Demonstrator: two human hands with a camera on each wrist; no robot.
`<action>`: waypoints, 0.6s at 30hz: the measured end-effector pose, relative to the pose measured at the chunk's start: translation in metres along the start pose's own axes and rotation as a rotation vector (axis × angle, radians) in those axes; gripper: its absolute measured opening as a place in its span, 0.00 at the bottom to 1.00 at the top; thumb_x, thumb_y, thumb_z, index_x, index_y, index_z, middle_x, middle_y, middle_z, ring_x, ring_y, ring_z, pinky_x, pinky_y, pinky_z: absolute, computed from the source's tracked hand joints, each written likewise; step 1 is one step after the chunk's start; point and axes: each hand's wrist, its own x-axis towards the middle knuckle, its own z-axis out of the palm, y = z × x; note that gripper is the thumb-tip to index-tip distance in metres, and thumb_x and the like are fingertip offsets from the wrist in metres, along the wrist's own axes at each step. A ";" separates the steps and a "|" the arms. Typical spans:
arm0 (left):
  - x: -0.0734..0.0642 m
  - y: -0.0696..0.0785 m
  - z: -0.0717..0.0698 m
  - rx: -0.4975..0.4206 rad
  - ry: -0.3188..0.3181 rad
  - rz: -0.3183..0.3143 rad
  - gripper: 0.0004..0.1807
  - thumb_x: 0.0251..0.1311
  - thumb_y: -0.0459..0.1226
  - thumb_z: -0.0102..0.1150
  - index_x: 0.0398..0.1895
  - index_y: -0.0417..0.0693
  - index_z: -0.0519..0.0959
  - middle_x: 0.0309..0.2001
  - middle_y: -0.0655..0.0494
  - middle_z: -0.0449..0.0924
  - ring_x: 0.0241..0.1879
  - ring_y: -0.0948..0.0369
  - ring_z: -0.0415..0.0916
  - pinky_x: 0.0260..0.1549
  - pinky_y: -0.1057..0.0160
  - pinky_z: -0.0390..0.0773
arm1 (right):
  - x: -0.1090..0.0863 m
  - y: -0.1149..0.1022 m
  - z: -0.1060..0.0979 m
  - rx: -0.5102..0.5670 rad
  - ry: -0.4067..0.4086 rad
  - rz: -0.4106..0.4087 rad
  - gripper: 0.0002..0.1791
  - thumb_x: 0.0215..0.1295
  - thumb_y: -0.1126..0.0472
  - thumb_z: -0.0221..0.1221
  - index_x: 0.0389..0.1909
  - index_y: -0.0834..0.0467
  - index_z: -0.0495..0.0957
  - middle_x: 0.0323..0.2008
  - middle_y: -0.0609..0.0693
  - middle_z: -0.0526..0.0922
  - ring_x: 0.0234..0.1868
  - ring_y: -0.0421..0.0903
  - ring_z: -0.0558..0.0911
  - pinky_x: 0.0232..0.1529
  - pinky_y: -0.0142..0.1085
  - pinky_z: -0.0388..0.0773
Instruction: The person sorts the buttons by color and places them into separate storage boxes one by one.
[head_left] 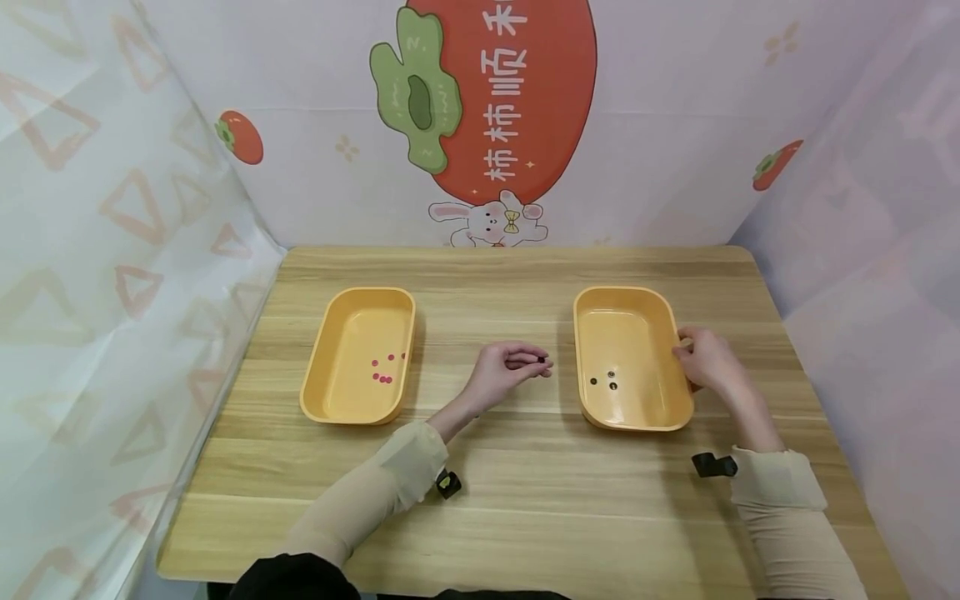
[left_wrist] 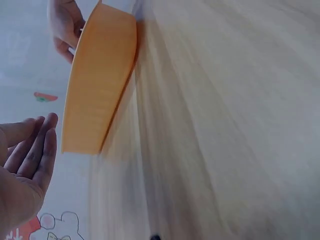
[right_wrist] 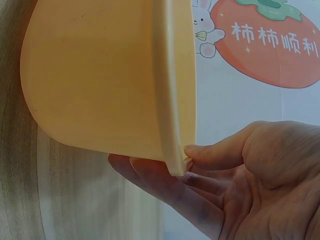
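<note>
My left hand (head_left: pixel 504 372) is over the table between two yellow trays, pinching a small dark round piece (head_left: pixel 542 360) at its fingertips. In the left wrist view that piece is hidden behind the fingers (left_wrist: pixel 44 150). With thumb and fingers, my right hand (head_left: pixel 707 358) grips the right side rim of the right tray (head_left: pixel 582 333). The right wrist view shows the thumb on the rim (right_wrist: pixel 175 162) and the fingers under it, against the outer wall. Inside this tray lie three small dark round pieces (head_left: pixel 613 386), close together near its left side.
On the left stands a matching yellow tray (head_left: pixel 309 400) with several small pink round pieces (head_left: pixel 382 379) towards its right side. Both trays rest on a wood-grain table (head_left: pixel 510 500). A printed cloth (head_left: pixel 300 183) hangs behind the table, with more cloth at both sides.
</note>
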 end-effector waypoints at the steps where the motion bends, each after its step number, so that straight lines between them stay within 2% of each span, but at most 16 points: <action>1: 0.003 0.001 0.003 0.000 -0.002 0.007 0.13 0.71 0.28 0.70 0.54 0.27 0.86 0.47 0.33 0.93 0.46 0.46 0.95 0.50 0.63 0.92 | 0.000 0.000 0.000 0.002 -0.001 0.001 0.30 0.85 0.67 0.47 0.77 0.83 0.58 0.61 0.86 0.77 0.40 0.63 0.93 0.31 0.45 0.92; 3: 0.008 0.004 0.010 0.002 -0.005 0.014 0.13 0.71 0.27 0.69 0.54 0.28 0.87 0.48 0.33 0.92 0.47 0.42 0.94 0.49 0.63 0.92 | 0.000 0.000 0.000 0.004 -0.003 0.003 0.30 0.85 0.67 0.47 0.77 0.83 0.58 0.61 0.86 0.77 0.40 0.63 0.93 0.31 0.45 0.92; 6: 0.015 0.008 0.020 0.010 -0.014 0.016 0.13 0.70 0.28 0.71 0.54 0.30 0.88 0.49 0.34 0.93 0.48 0.43 0.94 0.50 0.63 0.92 | -0.001 0.000 -0.001 0.006 -0.001 0.006 0.29 0.85 0.67 0.47 0.77 0.82 0.58 0.62 0.86 0.77 0.40 0.63 0.93 0.31 0.45 0.92; 10: 0.023 0.012 0.033 -0.010 -0.041 0.014 0.12 0.71 0.29 0.70 0.54 0.31 0.88 0.48 0.35 0.93 0.48 0.44 0.94 0.54 0.53 0.91 | -0.001 -0.001 -0.001 0.004 0.005 0.001 0.30 0.84 0.68 0.47 0.77 0.83 0.58 0.62 0.87 0.77 0.41 0.63 0.93 0.31 0.45 0.92; 13: 0.029 0.013 0.041 -0.036 -0.057 0.023 0.12 0.72 0.28 0.69 0.54 0.29 0.87 0.47 0.34 0.93 0.48 0.40 0.93 0.56 0.46 0.90 | 0.000 0.000 0.000 0.004 0.010 -0.002 0.29 0.84 0.68 0.47 0.77 0.83 0.59 0.62 0.86 0.77 0.41 0.63 0.93 0.31 0.44 0.91; 16: 0.035 0.014 0.047 -0.030 -0.052 0.032 0.12 0.72 0.30 0.70 0.53 0.30 0.88 0.46 0.35 0.93 0.48 0.40 0.94 0.54 0.50 0.91 | 0.000 0.000 0.000 0.008 0.012 -0.002 0.28 0.84 0.68 0.48 0.76 0.82 0.60 0.61 0.86 0.78 0.39 0.61 0.93 0.30 0.44 0.91; 18: 0.040 0.014 0.051 -0.009 -0.055 0.045 0.12 0.72 0.30 0.70 0.53 0.30 0.88 0.45 0.35 0.93 0.47 0.42 0.94 0.51 0.58 0.92 | 0.001 0.000 0.000 0.008 0.013 -0.001 0.28 0.84 0.68 0.48 0.76 0.82 0.61 0.61 0.86 0.78 0.39 0.61 0.93 0.30 0.43 0.91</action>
